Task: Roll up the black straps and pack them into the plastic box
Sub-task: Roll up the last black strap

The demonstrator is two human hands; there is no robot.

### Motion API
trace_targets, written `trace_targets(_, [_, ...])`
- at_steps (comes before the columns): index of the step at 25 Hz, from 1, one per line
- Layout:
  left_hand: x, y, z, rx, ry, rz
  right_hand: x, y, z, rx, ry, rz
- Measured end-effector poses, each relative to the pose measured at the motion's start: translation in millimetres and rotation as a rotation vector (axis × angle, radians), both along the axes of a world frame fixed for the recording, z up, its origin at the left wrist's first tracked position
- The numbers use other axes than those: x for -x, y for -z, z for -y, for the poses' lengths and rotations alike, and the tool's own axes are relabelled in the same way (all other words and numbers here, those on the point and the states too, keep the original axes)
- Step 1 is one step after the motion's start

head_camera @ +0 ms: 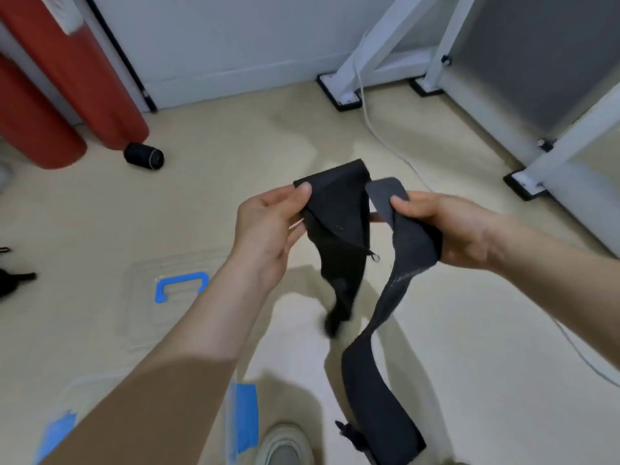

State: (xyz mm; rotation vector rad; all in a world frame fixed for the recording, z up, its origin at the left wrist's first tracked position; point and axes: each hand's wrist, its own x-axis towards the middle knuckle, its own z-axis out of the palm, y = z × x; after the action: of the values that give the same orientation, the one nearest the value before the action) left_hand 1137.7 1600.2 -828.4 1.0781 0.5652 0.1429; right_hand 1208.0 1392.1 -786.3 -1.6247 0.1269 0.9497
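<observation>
I hold a long black strap (339, 213) up in front of me over the floor. My left hand (268, 229) pinches its folded upper part between thumb and fingers. My right hand (446, 226) grips the other stretch of the strap, which hangs down in a twisted band (379, 391) toward the floor. A rolled-up black strap (144, 156) lies on the floor at the left, beside the red cylinders. The clear plastic box with blue clips (243, 417) shows at the bottom edge, partly hidden by my left forearm. Its clear lid with a blue handle (179, 286) lies flat on the floor.
Two red cylinders (60, 82) stand at the back left. White frame legs on black feet (339, 92) and a white cable (379, 135) run along the right. More black straps (13, 280) poke in at the left edge. My shoe (285, 448) is at the bottom.
</observation>
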Motion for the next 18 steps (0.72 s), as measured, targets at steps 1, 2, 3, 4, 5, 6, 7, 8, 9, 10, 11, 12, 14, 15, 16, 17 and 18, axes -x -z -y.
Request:
trace_targets(1, [12.1, -31.9, 4.5, 0.079, 0.006, 0.036, 7.0, -25.1, 1.5, -0.022, -0.024, 0.053])
trace_targets(2, [25.6, -64.6, 10.9, 0.12, 0.015, 0.07, 17.5, -50.2, 3.1, -0.046, -0.049, 0.104])
trace_targets(3, [38.3, -94.3, 17.0, 0.145, 0.013, 0.107, 30.2, -75.7, 4.9, -0.075, -0.072, 0.144])
trace_targets(4, [50.4, -122.7, 22.4, 0.155, 0.001, 0.139, 43.9, -102.0, 5.9, -0.104, -0.098, 0.172])
trace_targets(5, [65.3, -146.9, 28.0, 0.16, -0.014, 0.155, 60.3, -124.5, 7.4, -0.133, -0.12, 0.189])
trace_targets(6, [83.7, -173.1, 35.0, 0.16, -0.017, 0.164, 80.9, -147.0, 11.7, -0.163, -0.131, 0.218])
trace_targets(7, [97.7, -196.7, 40.9, 0.155, -0.005, 0.175, 98.6, -166.1, 15.4, -0.198, -0.129, 0.256])
trace_targets(8, [112.2, -217.1, 45.2, 0.141, 0.003, 0.187, 115.9, -181.5, 18.3, -0.231, -0.114, 0.293])
trace_targets(9, [128.3, -235.5, 48.4, 0.118, 0.001, 0.201, 133.5, -195.6, 20.3, -0.261, -0.098, 0.333])
trace_targets(10, [143.3, -249.6, 49.9, 0.097, -0.015, 0.213, 149.0, -207.0, 21.2, -0.281, -0.094, 0.375])
trace_targets(11, [161.0, -263.1, 51.0, 0.077, -0.041, 0.223, 165.2, -219.0, 21.8, -0.29, -0.102, 0.418])
trace_targets(12, [177.5, -273.4, 51.3, 0.063, -0.07, 0.225, 180.3, -228.6, 21.2, -0.294, -0.112, 0.452])
trace_targets(14, [208.9, -288.4, 51.5, 0.039, -0.128, 0.221, 207.7, -245.9, 17.6, -0.299, -0.134, 0.505])
trace_targets(15, [223.2, -292.5, 51.7, 0.014, -0.16, 0.213, 219.4, -252.6, 15.8, -0.302, -0.148, 0.52])
trace_targets(16, [238.2, -296.2, 51.2, -0.042, -0.191, 0.205, 230.9, -258.2, 13.9, -0.299, -0.156, 0.528])
trace_targets(17, [251.2, -298.7, 50.0, -0.114, -0.211, 0.199, 239.7, -262.4, 13.2, -0.299, -0.156, 0.522])
trace_targets(18, [264.7, -301.9, 50.2, -0.199, -0.204, 0.196, 245.5, -265.2, 13.1, -0.31, -0.148, 0.492])
